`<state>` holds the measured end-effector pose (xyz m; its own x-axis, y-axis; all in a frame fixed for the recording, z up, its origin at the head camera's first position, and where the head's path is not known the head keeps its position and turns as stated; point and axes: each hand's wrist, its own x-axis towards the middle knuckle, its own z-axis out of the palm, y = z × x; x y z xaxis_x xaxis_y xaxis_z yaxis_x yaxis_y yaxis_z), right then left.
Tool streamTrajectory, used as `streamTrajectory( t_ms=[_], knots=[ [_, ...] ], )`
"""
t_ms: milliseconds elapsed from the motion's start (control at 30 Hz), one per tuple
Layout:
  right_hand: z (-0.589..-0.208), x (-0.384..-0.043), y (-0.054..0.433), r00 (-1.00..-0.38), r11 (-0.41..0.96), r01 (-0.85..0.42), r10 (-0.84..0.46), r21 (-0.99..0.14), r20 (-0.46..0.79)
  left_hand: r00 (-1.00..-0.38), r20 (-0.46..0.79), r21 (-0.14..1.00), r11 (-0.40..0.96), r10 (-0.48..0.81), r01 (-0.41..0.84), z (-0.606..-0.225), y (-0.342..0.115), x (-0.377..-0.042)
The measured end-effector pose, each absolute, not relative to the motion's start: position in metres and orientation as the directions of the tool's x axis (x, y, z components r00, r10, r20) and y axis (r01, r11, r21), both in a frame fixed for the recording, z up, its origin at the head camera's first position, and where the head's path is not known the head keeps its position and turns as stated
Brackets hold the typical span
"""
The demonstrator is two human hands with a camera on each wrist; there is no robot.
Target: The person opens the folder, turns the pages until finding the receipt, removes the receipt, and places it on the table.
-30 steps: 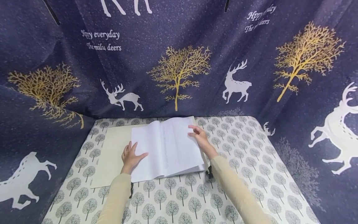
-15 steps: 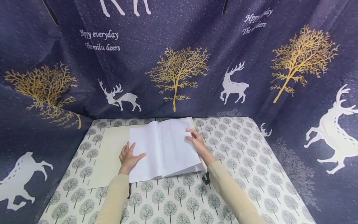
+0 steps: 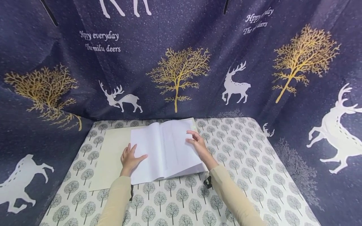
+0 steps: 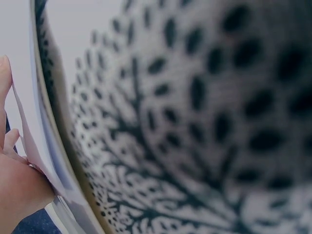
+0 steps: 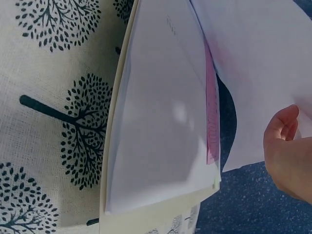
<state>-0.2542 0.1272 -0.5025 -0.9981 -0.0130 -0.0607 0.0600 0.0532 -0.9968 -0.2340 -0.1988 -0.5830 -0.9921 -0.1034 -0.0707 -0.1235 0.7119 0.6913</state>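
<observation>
An open book with a cream cover and white pages lies toward the back of the table. My left hand rests with spread fingers over the edge of the left page. At the outer edge of the right page, my right hand pinches the paper between thumb and fingers. The right wrist view has this page curving up, apart from the pages beneath. A pink strip shows along the edge of those lower pages. The left wrist view catches only part of my left hand.
The table carries a pale cloth printed with dark trees. Behind it hangs a dark blue curtain with white deer and golden trees. A small black item sits by the right cuff.
My right hand has drawn slightly left with the right page's edge, and the near corner of that page stands a little higher. The left hand keeps its place on the left page.
</observation>
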Motion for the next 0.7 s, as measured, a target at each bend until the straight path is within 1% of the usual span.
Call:
streamTrajectory(
  t_ms=[233,367,500,600,700],
  knots=[
    [-0.5,-0.249,0.124,-0.998,0.052,0.056,-0.004,-0.997,-0.057,-0.988,-0.119,0.67,0.726,-0.102,-0.156,-0.582,-0.2,-0.235],
    [-0.496,-0.248,0.118,-0.999,0.057,0.042,0.002,-0.997,-0.042,-0.987,-0.121,0.672,0.723,-0.105,-0.16,-0.581,-0.201,-0.235],
    [-0.491,-0.246,0.112,-0.999,0.024,0.034,-0.01,-0.999,-0.035,-0.988,-0.112,0.679,0.718,-0.103,-0.152,-0.581,-0.201,-0.234],
    [-0.49,-0.243,0.108,-0.999,-0.028,0.034,-0.034,-0.999,-0.033,-0.988,-0.114,0.683,0.714,-0.1,-0.151,-0.581,-0.201,-0.234],
    [-0.491,-0.24,0.106,-0.997,-0.045,0.031,-0.066,-0.999,-0.028,-0.988,-0.116,0.683,0.714,-0.101,-0.153,-0.582,-0.201,-0.234]
  ],
)
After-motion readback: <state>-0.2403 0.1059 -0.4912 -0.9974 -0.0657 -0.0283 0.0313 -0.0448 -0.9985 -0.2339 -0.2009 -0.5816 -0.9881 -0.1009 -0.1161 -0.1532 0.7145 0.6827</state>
